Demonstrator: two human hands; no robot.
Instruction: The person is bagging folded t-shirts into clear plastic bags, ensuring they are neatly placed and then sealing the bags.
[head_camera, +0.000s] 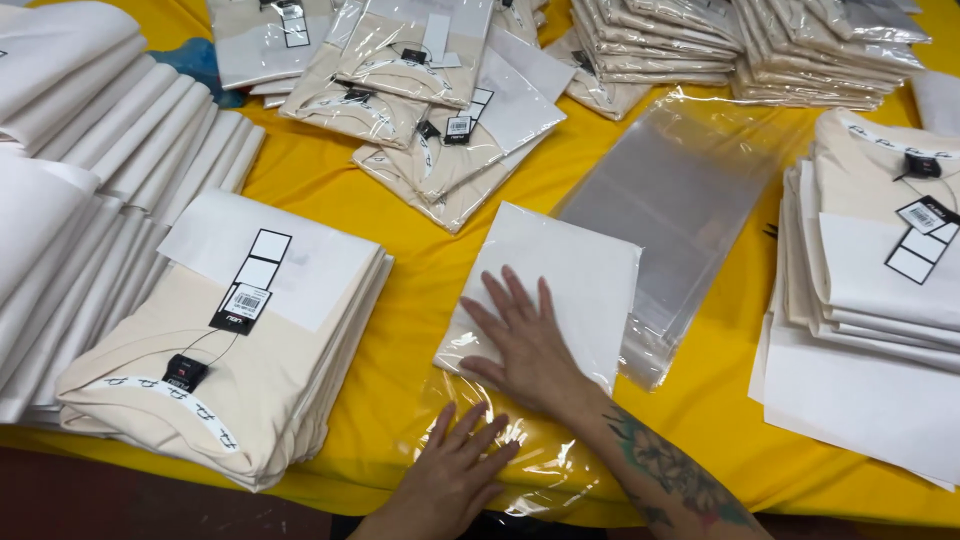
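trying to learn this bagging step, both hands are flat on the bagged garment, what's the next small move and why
Probably fold the loose open end of the clear bag over. The folded white garment sits fully inside, the right hand presses it flat, and the left hand rests on the empty, wrinkled plastic at the near table edge.

A white folded garment (560, 285) lies flat inside a clear plastic bag (500, 420), near the front edge of the yellow tabletop (400, 300), roughly midway along it. The bag's open end extends toward the front edge, wrinkled and glossy, overhanging it slightly.
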